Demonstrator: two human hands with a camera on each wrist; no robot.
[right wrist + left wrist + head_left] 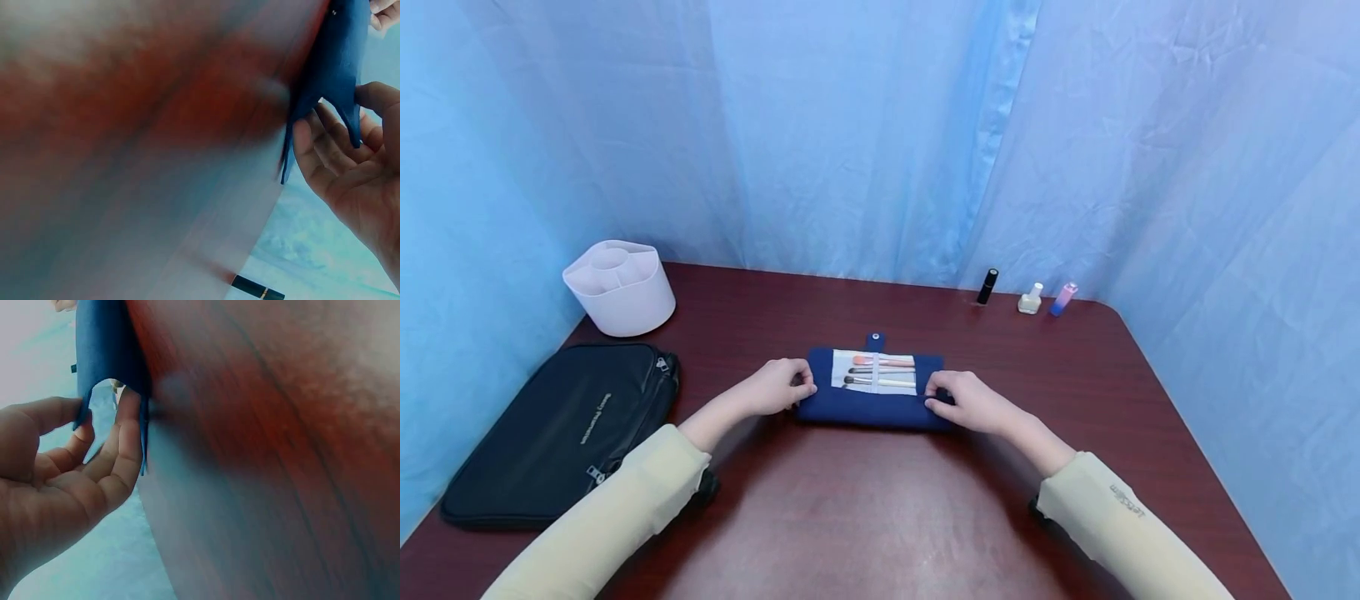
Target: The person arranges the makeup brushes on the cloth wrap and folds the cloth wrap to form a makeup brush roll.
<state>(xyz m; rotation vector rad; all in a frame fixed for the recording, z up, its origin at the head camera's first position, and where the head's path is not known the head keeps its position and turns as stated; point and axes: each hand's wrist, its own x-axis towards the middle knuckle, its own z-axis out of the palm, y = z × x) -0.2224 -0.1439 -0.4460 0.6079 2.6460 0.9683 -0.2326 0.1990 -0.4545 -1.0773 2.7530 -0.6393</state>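
A navy fabric brush roll (872, 408) lies across the middle of the table, its near side folded over toward the back. Several makeup brushes (887, 383) show on its pale inner panel, crossed by a light band. A strap with a snap (876, 340) sticks out at the far edge. My left hand (778, 386) pinches the folded flap at its left end, thumb outside and fingers tucked into the fold, as the left wrist view shows. At the opposite end my right hand (966, 400) pinches the same flap, with fingertips inside the fold in the right wrist view.
On the left lies a black zippered case (550, 425), close to my left forearm. Behind it stands a white divided organizer (632, 304). A black tube (987, 287), a nail polish bottle (1030, 302) and a pink-and-blue tube (1063, 298) stand at the back right, before blue curtains (865, 150).
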